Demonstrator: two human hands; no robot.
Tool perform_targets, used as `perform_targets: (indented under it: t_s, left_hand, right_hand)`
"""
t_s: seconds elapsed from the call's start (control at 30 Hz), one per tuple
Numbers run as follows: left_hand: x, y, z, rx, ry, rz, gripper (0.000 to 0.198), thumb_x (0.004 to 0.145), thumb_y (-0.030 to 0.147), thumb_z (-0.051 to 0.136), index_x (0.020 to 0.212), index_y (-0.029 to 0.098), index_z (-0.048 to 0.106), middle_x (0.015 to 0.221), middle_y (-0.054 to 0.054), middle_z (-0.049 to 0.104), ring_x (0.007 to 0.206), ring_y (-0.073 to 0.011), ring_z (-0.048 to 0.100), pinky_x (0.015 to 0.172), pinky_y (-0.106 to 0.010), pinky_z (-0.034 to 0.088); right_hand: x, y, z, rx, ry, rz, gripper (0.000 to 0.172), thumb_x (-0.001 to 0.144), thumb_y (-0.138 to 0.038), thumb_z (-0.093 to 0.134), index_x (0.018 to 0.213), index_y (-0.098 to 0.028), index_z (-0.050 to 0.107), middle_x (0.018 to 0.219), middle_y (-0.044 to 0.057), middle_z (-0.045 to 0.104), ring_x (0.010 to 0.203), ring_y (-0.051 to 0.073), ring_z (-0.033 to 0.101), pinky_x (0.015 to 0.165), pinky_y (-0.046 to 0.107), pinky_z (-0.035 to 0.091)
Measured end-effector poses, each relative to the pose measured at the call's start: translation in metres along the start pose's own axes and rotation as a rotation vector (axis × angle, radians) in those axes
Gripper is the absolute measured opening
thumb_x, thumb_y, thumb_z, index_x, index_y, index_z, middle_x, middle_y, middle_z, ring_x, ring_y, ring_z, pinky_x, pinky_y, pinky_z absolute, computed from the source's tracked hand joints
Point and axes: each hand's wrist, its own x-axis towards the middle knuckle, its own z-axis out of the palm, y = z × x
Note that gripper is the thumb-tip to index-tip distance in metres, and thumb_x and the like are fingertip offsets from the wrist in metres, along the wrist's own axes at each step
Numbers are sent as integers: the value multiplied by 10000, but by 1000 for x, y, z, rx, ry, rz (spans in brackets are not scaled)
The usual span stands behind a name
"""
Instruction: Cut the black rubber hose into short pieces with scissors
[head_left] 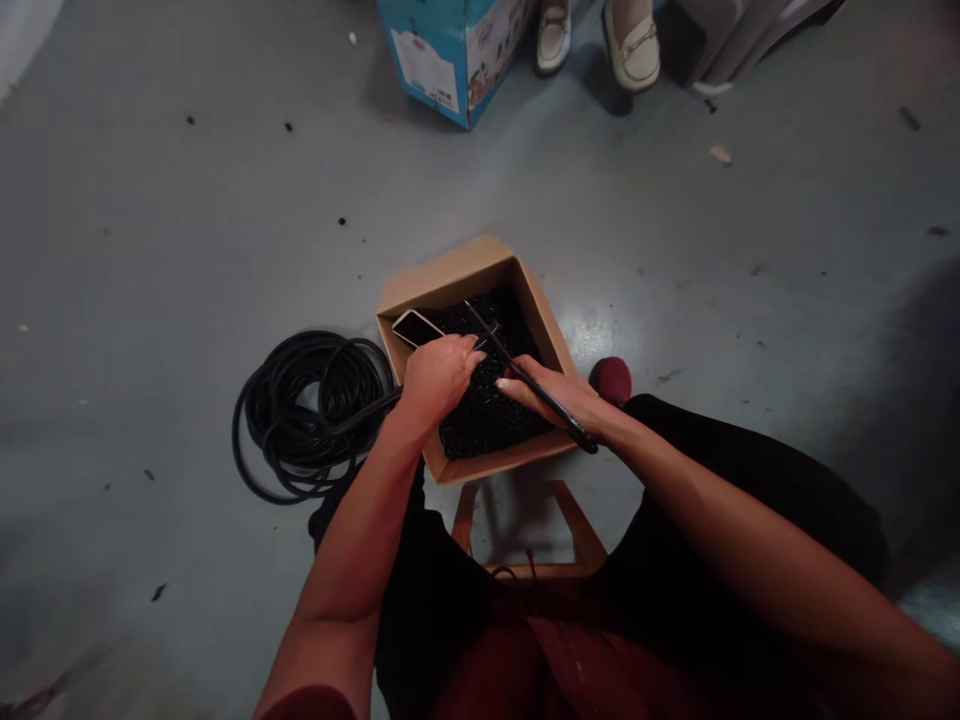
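Note:
My left hand is closed around the free end of a black hose. That hose runs back to a loose coil on the floor at left. A short, ribbed-looking dark piece sticks out past my left fingers. In my right hand is a long dark hand tool, its thin tip crossing in front of the ribbed piece. Its exact kind is unclear. Both hands are above an open cardboard box filled with small black pieces. A dark-faced rectangular object with a pale edge lies in the box's left corner.
A wooden stool or frame stands between my knees, under the box's near side. A dark red round object is right of the box. Farther off are a blue carton, another person's shoes and a grey plastic stool. Scraps dot the floor.

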Motion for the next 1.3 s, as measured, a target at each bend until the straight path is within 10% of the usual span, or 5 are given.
perform_targets:
  t_s: [0.47,0.97,1.3]
  left_hand:
    - [0,-7,11,99,-99,-37,325,917,343,402,962,156,664,934,-128,663,870,-244,636,733,-321,467]
    - [6,-1,13,132,-472,-123,355,892,305,410,1011,116,686,1072,-185,672,1020,-289,632,844,-354,484]
    - [9,-17,-7,-294,-121,38,470,867,189,381,1321,107,470,1251,-120,569,1129,-213,532,994,-358,406]
  right_hand:
    - [4,10,13,-175,41,41,350,876,-548,400,846,-219,518,684,44,598,619,206,550,554,281,335]
    - [5,15,27,-323,-142,162,364,895,-526,419,962,-197,559,789,84,657,737,224,627,580,260,352]
    - [10,9,4,11,196,90,324,875,-520,439,923,-210,520,721,18,589,635,165,550,582,262,378]
